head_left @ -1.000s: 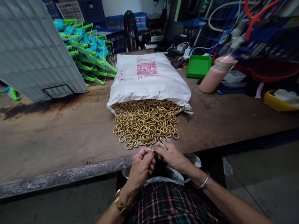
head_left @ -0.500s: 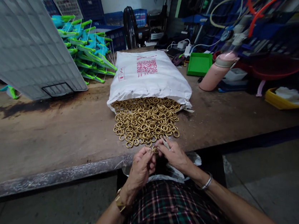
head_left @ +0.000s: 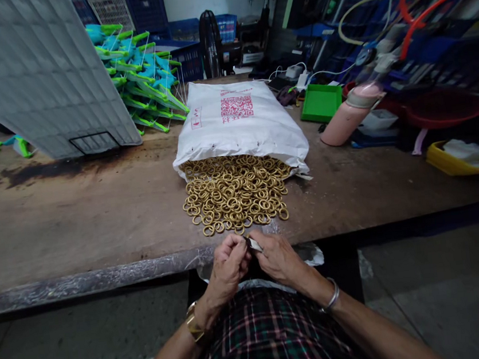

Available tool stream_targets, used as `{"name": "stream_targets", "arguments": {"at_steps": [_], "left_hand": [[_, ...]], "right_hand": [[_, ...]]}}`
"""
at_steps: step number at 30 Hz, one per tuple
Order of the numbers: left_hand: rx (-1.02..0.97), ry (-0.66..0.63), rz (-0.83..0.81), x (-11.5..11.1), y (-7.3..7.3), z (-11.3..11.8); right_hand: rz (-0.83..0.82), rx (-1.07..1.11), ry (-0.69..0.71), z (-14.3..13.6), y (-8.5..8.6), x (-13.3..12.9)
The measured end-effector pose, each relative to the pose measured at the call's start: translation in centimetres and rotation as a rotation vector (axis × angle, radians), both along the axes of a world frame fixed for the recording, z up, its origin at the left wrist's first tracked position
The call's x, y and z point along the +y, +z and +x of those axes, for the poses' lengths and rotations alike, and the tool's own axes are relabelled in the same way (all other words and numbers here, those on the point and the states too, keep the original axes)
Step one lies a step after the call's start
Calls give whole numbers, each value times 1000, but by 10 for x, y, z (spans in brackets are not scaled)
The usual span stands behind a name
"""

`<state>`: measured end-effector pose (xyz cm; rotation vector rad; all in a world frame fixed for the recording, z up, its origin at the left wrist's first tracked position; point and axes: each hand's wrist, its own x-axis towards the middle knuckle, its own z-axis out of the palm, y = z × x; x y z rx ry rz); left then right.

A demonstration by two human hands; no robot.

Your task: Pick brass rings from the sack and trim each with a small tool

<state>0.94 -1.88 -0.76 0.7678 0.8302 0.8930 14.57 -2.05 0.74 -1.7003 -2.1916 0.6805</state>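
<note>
Close together at the table's front edge, my left hand (head_left: 230,262) and my right hand (head_left: 276,257) are both closed. My left fingertips pinch a gold-coloured ring, now almost wholly hidden by the fingers. In my right hand is a small tool with a pale flat part (head_left: 256,245) and a dark tip, which points at the left fingertips. Its exact kind is unclear. Just beyond the hands lies a heap of gold-coloured rings (head_left: 235,194), spilling from the open mouth of a white woven sack (head_left: 204,134) with red print.
A grey ribbed panel (head_left: 50,80) stands at the left, beside stacked green and blue plastic parts (head_left: 142,81). To the right are a green tray (head_left: 321,103), a pink bottle (head_left: 341,123) and a yellow tray (head_left: 454,165). The brown table (head_left: 75,221) ends just before my lap.
My right hand has turned and moved slightly left, bringing the tool's pale part down against my left fingertips. The ring between the fingers has become mostly hidden.
</note>
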Motion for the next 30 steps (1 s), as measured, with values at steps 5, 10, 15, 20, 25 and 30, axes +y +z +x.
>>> {"name": "stream_targets", "arguments": {"at_steps": [5,10,15,20,25,30], "left_hand": [[23,-19,44,-2,2,-2],[-99,-87,24,-15,20,-8],[-320,-69,-147,-13,34,-20],[-351,99,-329,-2,22,-28],[-467,100,-347,1,8,-33],[-468,92,-432,3,1,-33]], "right_hand": [[-24,-80,17,-1,6,-1],[8,-166,-133,15,-1,4],[76,-130,-276,37,-8,5],[104,-86,-231,17,-16,-2],[131,-214,-261,-3,-24,-1],[143,-226,-286,-3,-24,1]]}}
